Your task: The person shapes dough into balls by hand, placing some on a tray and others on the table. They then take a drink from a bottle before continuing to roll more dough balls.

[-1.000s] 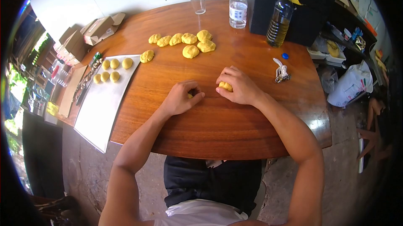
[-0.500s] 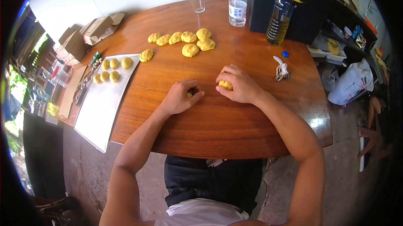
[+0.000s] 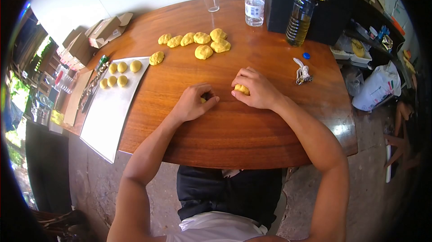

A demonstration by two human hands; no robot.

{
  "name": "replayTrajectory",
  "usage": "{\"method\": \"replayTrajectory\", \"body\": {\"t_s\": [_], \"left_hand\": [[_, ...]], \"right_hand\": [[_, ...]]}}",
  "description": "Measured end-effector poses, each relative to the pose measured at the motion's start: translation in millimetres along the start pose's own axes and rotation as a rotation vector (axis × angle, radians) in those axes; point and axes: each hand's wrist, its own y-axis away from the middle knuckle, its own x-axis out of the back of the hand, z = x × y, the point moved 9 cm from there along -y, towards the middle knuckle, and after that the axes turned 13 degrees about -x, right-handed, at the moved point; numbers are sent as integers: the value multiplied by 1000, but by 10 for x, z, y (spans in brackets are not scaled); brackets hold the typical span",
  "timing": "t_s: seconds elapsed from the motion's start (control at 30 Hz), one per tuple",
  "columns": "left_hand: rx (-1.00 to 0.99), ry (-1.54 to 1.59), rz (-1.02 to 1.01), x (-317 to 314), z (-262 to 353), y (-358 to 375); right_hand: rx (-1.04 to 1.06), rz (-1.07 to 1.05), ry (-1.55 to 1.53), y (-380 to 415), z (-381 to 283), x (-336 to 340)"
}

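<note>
Right hand: I see the right hand (image 3: 256,90) curled over a dough piece (image 3: 242,90), pressing it on the bench (image 3: 225,125).
Left hand: the left hand (image 3: 192,103) is nearly closed on a small dough bit (image 3: 203,100).
Room: bare bench toward me; the near edge lies well behind both hands.
Count: eight dough lumps (image 3: 204,52) ahead, five balls (image 3: 122,67) on the tray (image 3: 108,120) far left.

On the round wooden table (image 3: 234,125), the flat metal tray (image 3: 110,116) lies at left (dough balls (image 3: 118,73) on it), and the loose dough lumps (image 3: 198,44) lie at upper centre.
</note>
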Motion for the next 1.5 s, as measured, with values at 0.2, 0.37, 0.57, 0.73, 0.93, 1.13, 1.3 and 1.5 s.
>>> {"method": "replayTrajectory", "body": {"t_s": [0.2, 0.37, 0.57, 0.73, 0.93, 1.13, 1.3, 1.5], "left_hand": [[-14, -3, -5, -9, 3, 5], [2, -3, -8, 0, 23, 2], [5, -6, -10, -1, 16, -1], [3, -12, -14, 1, 14, 2], [8, -17, -15, 6, 27, -1], [5, -4, -15, 1, 23, 0], [6, -6, -14, -8, 4, 12], [15, 9, -10, -16, -5, 14]], "right_hand": [[-1, -1, -8, -5, 13, -4], [8, 13, -2, 2, -7, 7], [10, 16, -5, 0, -9, 11], [9, 6, -4, 7, -5, 6], [2, 3, 8, 4, 3, 3], [4, 1, 5, 4, 4, -2], [11, 3, 9, 0, 6, -5], [21, 9, -11, 3, -4, 7]]}}
